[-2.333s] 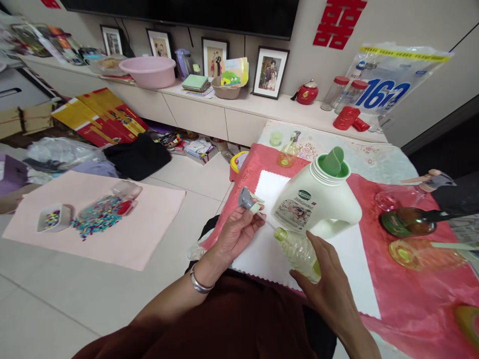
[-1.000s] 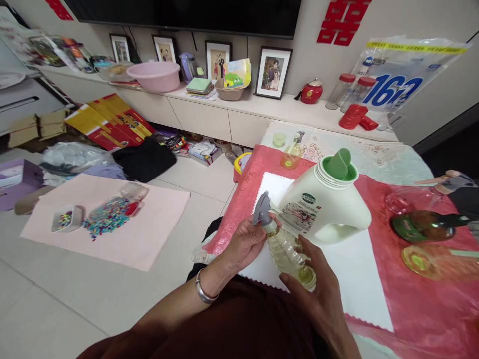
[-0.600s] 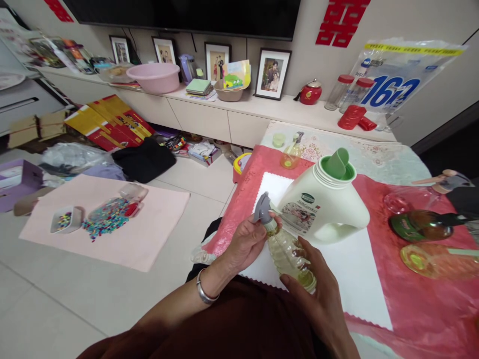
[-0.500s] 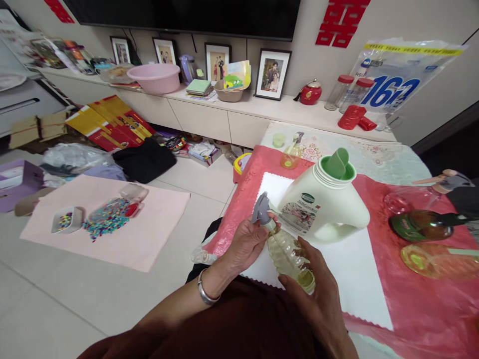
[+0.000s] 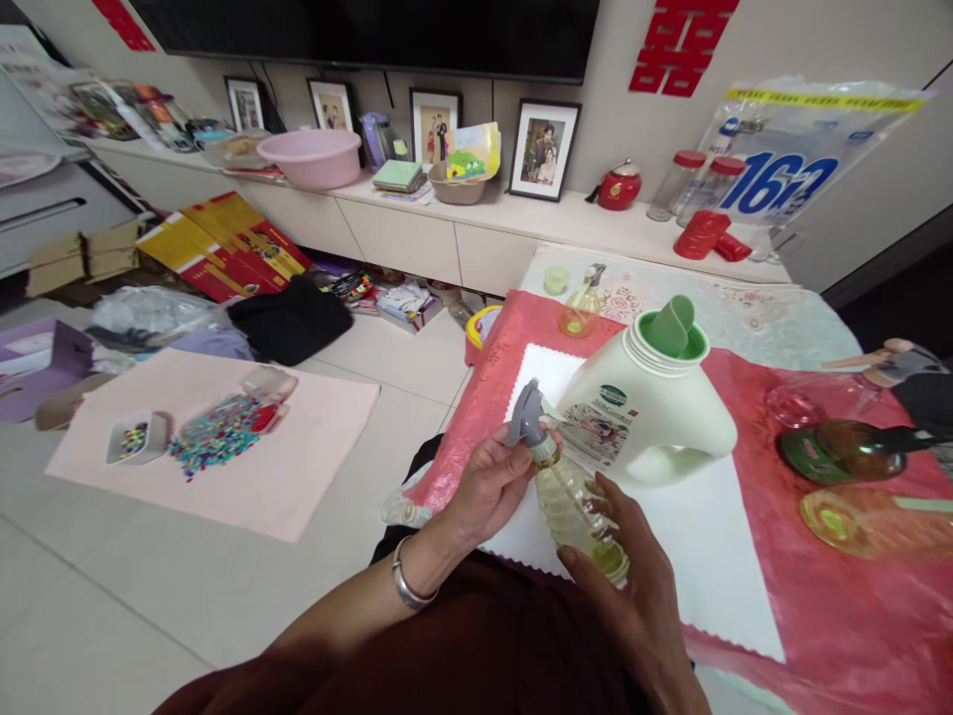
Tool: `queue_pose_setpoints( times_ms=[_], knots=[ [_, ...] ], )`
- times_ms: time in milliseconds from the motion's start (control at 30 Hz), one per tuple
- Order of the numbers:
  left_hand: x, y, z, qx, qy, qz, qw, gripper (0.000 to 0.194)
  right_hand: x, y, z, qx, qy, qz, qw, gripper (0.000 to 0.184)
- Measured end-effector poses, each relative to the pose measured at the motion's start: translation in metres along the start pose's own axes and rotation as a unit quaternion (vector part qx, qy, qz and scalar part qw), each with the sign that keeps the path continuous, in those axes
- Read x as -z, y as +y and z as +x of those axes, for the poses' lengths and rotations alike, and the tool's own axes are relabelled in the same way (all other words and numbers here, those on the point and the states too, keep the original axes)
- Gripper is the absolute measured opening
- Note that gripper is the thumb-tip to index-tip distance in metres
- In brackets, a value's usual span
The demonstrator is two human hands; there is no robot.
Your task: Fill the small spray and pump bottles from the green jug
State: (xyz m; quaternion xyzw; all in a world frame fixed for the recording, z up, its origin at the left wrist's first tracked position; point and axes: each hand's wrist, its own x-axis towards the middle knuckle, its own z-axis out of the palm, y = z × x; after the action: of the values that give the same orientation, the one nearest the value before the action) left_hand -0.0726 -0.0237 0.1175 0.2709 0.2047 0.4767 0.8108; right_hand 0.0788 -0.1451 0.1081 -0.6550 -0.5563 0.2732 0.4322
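Observation:
A small clear spray bottle with yellowish liquid is held tilted over the near edge of the table. My right hand is wrapped round its lower body. My left hand grips the grey spray head seated on the bottle's neck. Just behind stands a large white detergent jug with a green spout, on a white cloth.
A red table cover carries other bottles lying at the right and a small spray bottle at the back. On the floor to the left lie a pink mat with coloured beads and assorted clutter.
The spray head, earlier apart from the bottle with its tube showing, now sits on the neck. Both hands have kept their hold, with only slight shifts since.

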Motion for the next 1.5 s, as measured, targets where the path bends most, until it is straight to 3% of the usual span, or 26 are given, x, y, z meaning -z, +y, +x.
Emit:
queue_pose_setpoints(
  times_ms=[267, 500, 667, 833, 1100, 1267, 1500],
  knots=[
    [-0.004, 0.001, 0.001, 0.004, 0.046, -0.010, 0.999, 0.045, -0.001, 0.003, -0.001, 0.008, -0.007, 0.009, 1.000, 0.065],
    [-0.002, 0.004, 0.000, -0.005, 0.013, 0.007, 1.000, 0.040, -0.002, 0.003, 0.001, -0.003, -0.011, 0.032, 0.999, 0.065],
    [-0.009, 0.004, -0.002, -0.018, 0.027, 0.016, 0.999, 0.047, 0.000, 0.000, 0.003, 0.012, -0.018, 0.008, 1.000, 0.064],
    [-0.008, 0.001, -0.002, 0.026, 0.062, -0.005, 0.998, 0.048, -0.001, 0.000, 0.003, 0.021, -0.021, 0.009, 1.000, 0.063],
    [-0.009, -0.001, -0.005, 0.004, 0.049, -0.008, 0.999, 0.042, -0.002, 0.002, 0.002, 0.006, -0.020, 0.008, 1.000, 0.064],
    [-0.016, -0.001, -0.006, -0.006, 0.061, -0.013, 0.998, 0.049, -0.004, 0.000, 0.003, 0.016, -0.013, 0.002, 1.000, 0.065],
    [-0.010, 0.000, -0.004, -0.008, 0.059, -0.008, 0.998, 0.042, -0.005, 0.004, 0.002, 0.021, -0.013, 0.016, 1.000, 0.063]
  ],
)
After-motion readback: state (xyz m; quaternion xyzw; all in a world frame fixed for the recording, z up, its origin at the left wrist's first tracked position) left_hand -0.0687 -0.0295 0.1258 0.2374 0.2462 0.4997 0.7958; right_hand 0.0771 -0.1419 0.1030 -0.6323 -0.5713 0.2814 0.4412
